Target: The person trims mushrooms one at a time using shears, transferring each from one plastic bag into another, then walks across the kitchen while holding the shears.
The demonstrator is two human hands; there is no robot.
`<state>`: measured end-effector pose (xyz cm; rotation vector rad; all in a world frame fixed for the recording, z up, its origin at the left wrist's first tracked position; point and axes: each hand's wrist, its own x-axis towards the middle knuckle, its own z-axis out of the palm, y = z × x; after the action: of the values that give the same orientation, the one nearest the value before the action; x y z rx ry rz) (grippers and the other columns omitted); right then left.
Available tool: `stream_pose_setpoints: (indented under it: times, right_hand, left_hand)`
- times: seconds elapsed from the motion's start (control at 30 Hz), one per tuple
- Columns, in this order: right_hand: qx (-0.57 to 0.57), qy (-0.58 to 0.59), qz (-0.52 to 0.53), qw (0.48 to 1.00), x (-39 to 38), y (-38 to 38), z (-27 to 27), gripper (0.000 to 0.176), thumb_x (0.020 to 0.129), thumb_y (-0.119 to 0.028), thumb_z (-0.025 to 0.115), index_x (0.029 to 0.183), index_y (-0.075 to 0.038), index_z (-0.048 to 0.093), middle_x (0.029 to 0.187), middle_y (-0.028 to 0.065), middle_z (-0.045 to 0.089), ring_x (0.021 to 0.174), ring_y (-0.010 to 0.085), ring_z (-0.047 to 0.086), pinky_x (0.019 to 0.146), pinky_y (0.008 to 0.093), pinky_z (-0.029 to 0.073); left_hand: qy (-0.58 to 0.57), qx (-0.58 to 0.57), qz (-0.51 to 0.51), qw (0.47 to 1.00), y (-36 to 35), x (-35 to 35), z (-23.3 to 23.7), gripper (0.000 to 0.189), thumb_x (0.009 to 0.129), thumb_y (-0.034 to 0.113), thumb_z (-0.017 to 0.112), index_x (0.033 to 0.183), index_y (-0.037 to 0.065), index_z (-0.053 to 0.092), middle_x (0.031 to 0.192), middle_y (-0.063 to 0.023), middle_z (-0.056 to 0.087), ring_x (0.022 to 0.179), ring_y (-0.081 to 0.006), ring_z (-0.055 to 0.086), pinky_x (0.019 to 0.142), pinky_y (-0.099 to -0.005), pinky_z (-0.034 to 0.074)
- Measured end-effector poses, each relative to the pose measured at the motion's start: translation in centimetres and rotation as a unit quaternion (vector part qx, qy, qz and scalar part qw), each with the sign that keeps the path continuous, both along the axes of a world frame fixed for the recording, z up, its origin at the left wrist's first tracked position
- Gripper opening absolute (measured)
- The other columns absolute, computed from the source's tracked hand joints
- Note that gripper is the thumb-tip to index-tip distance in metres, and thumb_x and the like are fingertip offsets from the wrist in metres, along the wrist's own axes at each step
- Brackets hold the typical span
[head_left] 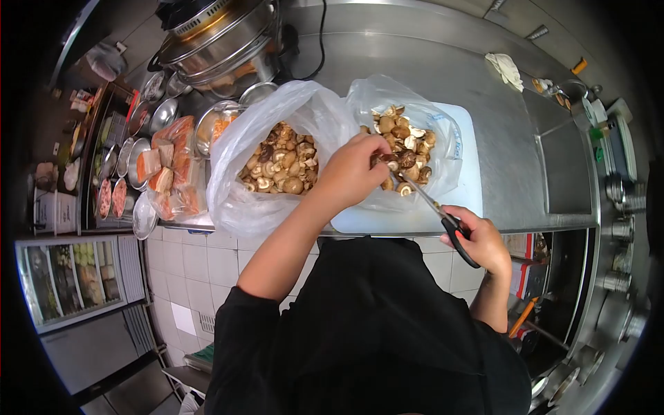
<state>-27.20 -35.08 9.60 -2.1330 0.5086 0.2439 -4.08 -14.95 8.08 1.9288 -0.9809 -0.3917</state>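
My left hand (353, 169) pinches a brown mushroom (382, 160) over the edge of the right plastic bag (443, 142), which holds trimmed mushroom pieces (408, 142). My right hand (477, 238) grips black-handled scissors (432, 206), blades pointing up-left at the mushroom in my left hand. A larger plastic bag (242, 152) at the left is full of whole mushrooms (283, 166). Both bags rest on the steel counter (512, 159), the right one on a white cutting board (470, 187).
Packs of sliced meat (169, 169) and small steel bowls (159, 114) lie at the left. A large stacked steel pot (221, 41) stands at the back. A crumpled white cloth (506, 69) lies at the far right. Taps and fittings line the right edge.
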Motion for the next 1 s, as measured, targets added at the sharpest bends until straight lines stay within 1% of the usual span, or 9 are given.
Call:
stream_pose_setpoints:
  times: [0.27, 0.37, 0.43, 0.47, 0.5, 0.6, 0.67, 0.77, 1.0]
  right_hand:
    - [0.021, 0.045, -0.099, 0.994, -2.5, -1.6, -2.4, 0.051, 0.084, -0.022, 0.083, 0.129, -0.011, 0.063, 0.071, 0.0006, 0.057, 0.064, 0.0087, 0.049, 0.06, 0.0267, 0.044]
    - [0.034, 0.008, -0.091, 0.995, -2.3, -1.9, -3.7, 0.052, 0.083, -0.021, 0.083, 0.13, -0.013, 0.063, 0.066, -0.0027, 0.051, 0.061, 0.0068, 0.045, 0.057, 0.0252, 0.04]
    - [0.063, -0.023, -0.089, 0.994, -1.7, -1.8, -3.7, 0.054, 0.082, -0.019, 0.084, 0.131, -0.013, 0.063, 0.065, -0.0041, 0.048, 0.06, 0.006, 0.044, 0.056, 0.0245, 0.038]
    - [0.089, -0.053, -0.095, 0.99, -1.4, -1.7, -3.6, 0.055, 0.081, -0.017, 0.084, 0.132, -0.012, 0.062, 0.064, -0.0055, 0.046, 0.059, 0.0052, 0.042, 0.056, 0.0237, 0.036]
    - [0.09, -0.053, -0.086, 0.991, -1.0, -1.7, -3.5, 0.055, 0.081, -0.017, 0.084, 0.132, -0.012, 0.062, 0.064, -0.0055, 0.046, 0.059, 0.0052, 0.042, 0.056, 0.0237, 0.036]
    - [0.151, -0.096, -0.056, 0.982, 0.3, -1.4, -2.8, 0.058, 0.081, -0.012, 0.083, 0.134, -0.009, 0.06, 0.064, -0.0077, 0.045, 0.058, 0.0041, 0.04, 0.055, 0.0226, 0.033]
    - [0.182, -0.102, -0.022, 0.978, 1.4, -0.8, -2.1, 0.058, 0.082, -0.008, 0.081, 0.136, -0.005, 0.058, 0.065, -0.0081, 0.044, 0.059, 0.0036, 0.039, 0.055, 0.023, 0.032]
    - [0.225, -0.109, 0.016, 0.968, 3.2, 0.8, -1.6, 0.058, 0.083, -0.006, 0.08, 0.137, -0.006, 0.058, 0.065, -0.0084, 0.043, 0.059, 0.0035, 0.038, 0.055, 0.0229, 0.031]
    - [0.215, -0.107, 0.076, 0.968, 5.7, 3.5, -2.1, 0.059, 0.082, -0.006, 0.081, 0.136, -0.008, 0.058, 0.067, -0.0088, 0.042, 0.062, 0.0037, 0.036, 0.058, 0.0213, 0.029]
  left_hand:
    - [-0.118, 0.291, 0.072, 0.947, -2.6, -0.7, -1.4, 0.039, 0.089, 0.023, 0.065, 0.124, 0.006, 0.059, 0.125, -0.0187, 0.061, 0.105, -0.0357, 0.063, 0.09, -0.0436, 0.05]
    - [-0.182, 0.184, 0.042, 0.965, 0.1, 0.0, -0.3, 0.031, 0.095, 0.025, 0.059, 0.118, 0.006, 0.063, 0.109, -0.016, 0.067, 0.1, -0.0329, 0.067, 0.083, -0.0442, 0.052]
    - [0.151, 0.127, -0.027, 0.98, 2.3, 0.9, 3.8, 0.026, 0.094, 0.026, 0.063, 0.107, 0.004, 0.067, 0.094, -0.013, 0.071, 0.087, -0.028, 0.07, 0.076, -0.0394, 0.053]
    - [0.127, 0.087, 0.007, 0.988, 3.8, 1.4, 4.7, 0.018, 0.096, 0.019, 0.064, 0.097, 0.001, 0.068, 0.076, -0.0005, 0.066, 0.074, -0.008, 0.066, 0.065, -0.0249, 0.05]
    - [0.126, 0.086, 0.015, 0.988, 5.6, 2.3, 4.6, 0.018, 0.096, 0.019, 0.064, 0.097, 0.001, 0.068, 0.076, -0.0005, 0.066, 0.074, -0.008, 0.066, 0.065, -0.0249, 0.05]
    - [0.008, 0.135, 0.108, 0.985, 9.5, 4.8, 2.2, 0.026, 0.089, 0.028, 0.068, 0.1, 0.005, 0.07, 0.086, -0.0125, 0.073, 0.079, -0.0266, 0.07, 0.071, -0.0393, 0.052]
    - [-0.066, 0.388, 0.119, 0.912, 11.1, 5.5, -0.4, 0.035, 0.084, 0.034, 0.073, 0.104, 0.006, 0.069, 0.096, -0.0145, 0.073, 0.09, -0.0311, 0.071, 0.08, -0.0433, 0.053]
    - [-0.148, 0.42, 0.117, 0.888, 12.6, 4.8, -6.4, 0.049, 0.079, 0.037, 0.075, 0.115, 0.004, 0.067, 0.105, -0.0188, 0.072, 0.103, -0.0361, 0.067, 0.089, -0.0446, 0.052]
    - [-0.074, 0.361, 0.16, 0.916, 13.2, 4.4, -5.7, 0.051, 0.08, 0.032, 0.072, 0.122, 0.006, 0.061, 0.117, -0.0227, 0.068, 0.11, -0.0383, 0.065, 0.097, -0.0463, 0.05]
